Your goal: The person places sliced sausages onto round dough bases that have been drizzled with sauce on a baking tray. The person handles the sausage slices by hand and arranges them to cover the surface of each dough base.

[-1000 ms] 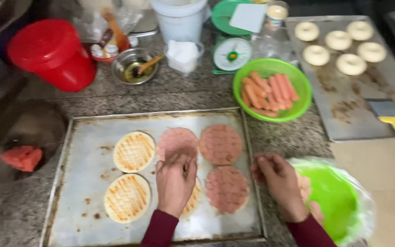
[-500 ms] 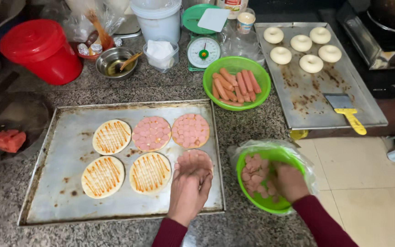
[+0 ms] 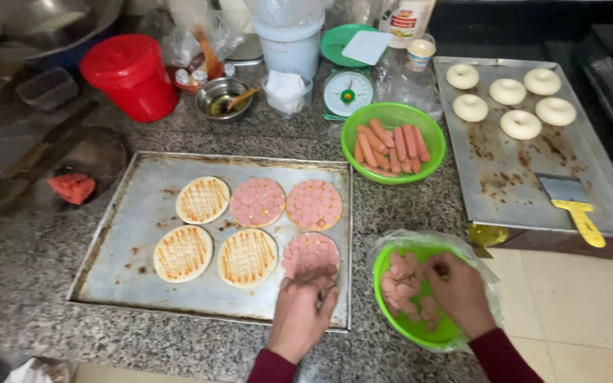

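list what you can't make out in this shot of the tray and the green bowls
- Head view: the left hand covers the near edge of the bottom-right round.
- The right hand hides its fingertips in the bag-lined green bowl; any slice held is unseen.
- The containers at the back are cut off by the top edge.

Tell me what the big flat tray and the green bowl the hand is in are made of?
The baking tray looks like bare metal: dull grey sheen, raised rim, brown baked-on stains. The green bowl, where the right hand reaches into sausage slices, looks like glossy plastic, bright and evenly coloured; a thin, crinkly clear bag, likely plastic film, seems to line it.
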